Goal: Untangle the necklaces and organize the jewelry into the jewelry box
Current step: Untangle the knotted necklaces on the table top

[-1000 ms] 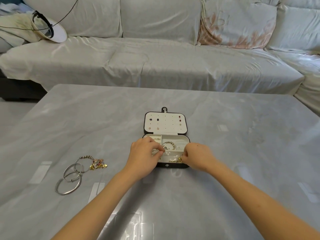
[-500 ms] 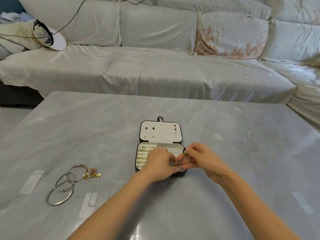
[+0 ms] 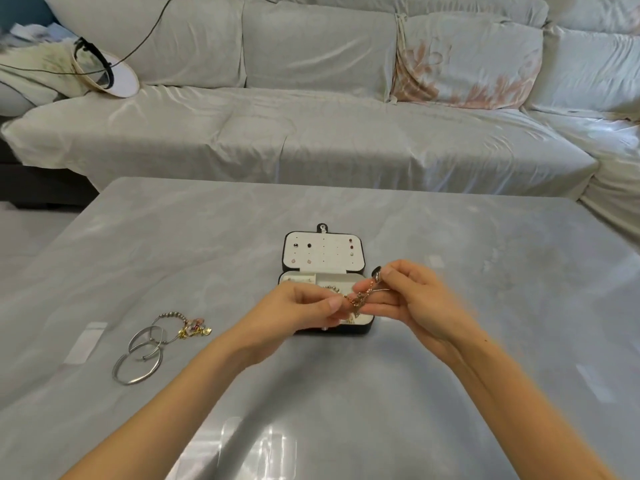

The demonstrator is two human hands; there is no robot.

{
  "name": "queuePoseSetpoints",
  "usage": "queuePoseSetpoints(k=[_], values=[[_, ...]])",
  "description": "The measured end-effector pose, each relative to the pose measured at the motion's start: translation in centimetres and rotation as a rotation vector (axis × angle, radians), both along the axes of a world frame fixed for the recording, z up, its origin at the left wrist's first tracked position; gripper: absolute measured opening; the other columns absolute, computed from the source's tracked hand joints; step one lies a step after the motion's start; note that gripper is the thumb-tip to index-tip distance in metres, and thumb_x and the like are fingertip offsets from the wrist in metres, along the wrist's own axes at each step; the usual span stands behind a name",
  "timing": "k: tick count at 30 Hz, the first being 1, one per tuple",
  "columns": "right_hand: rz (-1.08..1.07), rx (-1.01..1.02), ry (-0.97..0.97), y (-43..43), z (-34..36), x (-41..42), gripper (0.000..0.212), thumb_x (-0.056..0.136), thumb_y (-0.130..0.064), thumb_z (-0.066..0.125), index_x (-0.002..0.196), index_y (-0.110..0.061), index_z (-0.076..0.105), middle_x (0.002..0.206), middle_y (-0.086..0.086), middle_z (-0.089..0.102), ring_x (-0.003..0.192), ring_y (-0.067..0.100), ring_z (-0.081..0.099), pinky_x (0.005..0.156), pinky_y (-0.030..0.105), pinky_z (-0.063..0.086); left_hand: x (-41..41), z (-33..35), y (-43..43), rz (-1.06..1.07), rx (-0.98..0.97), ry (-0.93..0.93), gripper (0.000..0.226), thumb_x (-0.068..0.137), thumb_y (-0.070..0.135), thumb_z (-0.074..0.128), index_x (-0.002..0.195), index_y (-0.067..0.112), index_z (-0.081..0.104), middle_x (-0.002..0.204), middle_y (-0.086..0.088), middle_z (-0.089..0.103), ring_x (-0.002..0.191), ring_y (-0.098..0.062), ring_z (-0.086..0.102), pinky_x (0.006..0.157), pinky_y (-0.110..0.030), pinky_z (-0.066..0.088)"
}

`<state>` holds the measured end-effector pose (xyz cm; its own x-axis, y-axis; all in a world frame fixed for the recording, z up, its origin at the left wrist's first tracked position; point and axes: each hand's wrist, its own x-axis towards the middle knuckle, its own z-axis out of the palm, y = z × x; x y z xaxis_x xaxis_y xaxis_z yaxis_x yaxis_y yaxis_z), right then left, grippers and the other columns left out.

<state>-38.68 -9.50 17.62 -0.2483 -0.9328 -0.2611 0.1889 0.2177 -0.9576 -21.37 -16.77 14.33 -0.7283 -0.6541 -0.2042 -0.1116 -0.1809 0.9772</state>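
2 silver bangles (image 3: 145, 346) and a beaded charm bracelet (image 3: 187, 329) are laid on the grey table (image 3: 485, 341), well left of the open jewelry box (image 3: 323, 254), whose near compartments are partly hidden by both hands. A tangled gold necklace (image 3: 360, 298) is held just above the box, pinched by the curled fingers of the left hand (image 3: 298, 310) and the right hand (image 3: 419, 303). Its long axis is tilted up rightward, with a dark pendant (image 3: 376, 271) topmost.
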Motion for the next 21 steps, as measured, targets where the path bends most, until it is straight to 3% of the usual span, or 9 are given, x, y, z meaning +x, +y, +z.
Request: queuePoseSetpoints(k=[2, 5, 8, 16, 21], values=[[0.018, 0.018, -0.081, 1.4, -1.3, 1.8, 0.021, 0.1, -0.011, 0.038, 0.086, -0.001, 0.05, 0.089, 0.019, 0.071, 0.083, 0.033, 0.07, 0.072, 0.033, 0.059, 1.6, -0.7, 1.9, 0.08, 0.135, 0.051, 0.018, 0.09, 0.007, 0.055, 0.096, -0.003, 0.069, 0.1, -0.016, 0.071, 0.098, -0.026, 0.067, 0.089, -0.032, 0.053], [0.028, 0.086, -0.183, 2.9, -4.1, 4.6, 0.016, 0.099, -0.009, 0.039, 0.092, 0.0, 0.05, 0.088, 0.02, 0.071, 0.081, 0.032, 0.07, 0.07, 0.033, 0.059, 3.7, -2.6, 4.5, 0.226, 0.257, 0.028, 0.007, 0.084, 0.003, 0.061, 0.087, -0.003, 0.063, 0.085, -0.018, 0.069, 0.083, -0.026, 0.068, 0.081, -0.031, 0.057], [0.028, 0.151, -0.296, 3.7, -6.4, 7.2, 0.009, 0.097, -0.005, 0.041, 0.092, -0.002, 0.048, 0.088, 0.024, 0.07, 0.08, 0.034, 0.07, 0.071, 0.036, 0.059, 6.0, -4.7, 6.2, 0.335, 0.297, 0.003, 0.02, 0.066, 0.006, 0.071, 0.081, 0.001, 0.059, 0.072, -0.014, 0.066, 0.068, -0.021, 0.066, 0.071, -0.027, 0.057], [0.088, 0.221, -0.328, 4.0, -9.4, 11.0, 0.013, 0.096, -0.005, 0.043, 0.084, -0.004, 0.048, 0.093, 0.022, 0.07, 0.081, 0.031, 0.068, 0.078, 0.038, 0.057, 9.3, -7.9, 7.7, 0.51, 0.173, -0.137, 0.019, 0.077, -0.013, 0.064, 0.079, 0.003, 0.055, 0.06, -0.006, 0.06, 0.048, -0.01, 0.057, 0.049, -0.019, 0.048], [0.098, 0.221, -0.262, 3.3, -9.5, 11.7, 0.015, 0.094, -0.003, 0.044, 0.081, -0.005, 0.05, 0.095, 0.018, 0.071, 0.09, 0.032, 0.068, 0.079, 0.038, 0.057, 9.8, -8.5, 6.8, 0.549, 0.028, -0.249, 0.019, 0.076, -0.009, 0.068, 0.076, 0.009, 0.06, 0.064, -0.004, 0.062, 0.054, -0.009, 0.054, 0.052, -0.014, 0.043]])
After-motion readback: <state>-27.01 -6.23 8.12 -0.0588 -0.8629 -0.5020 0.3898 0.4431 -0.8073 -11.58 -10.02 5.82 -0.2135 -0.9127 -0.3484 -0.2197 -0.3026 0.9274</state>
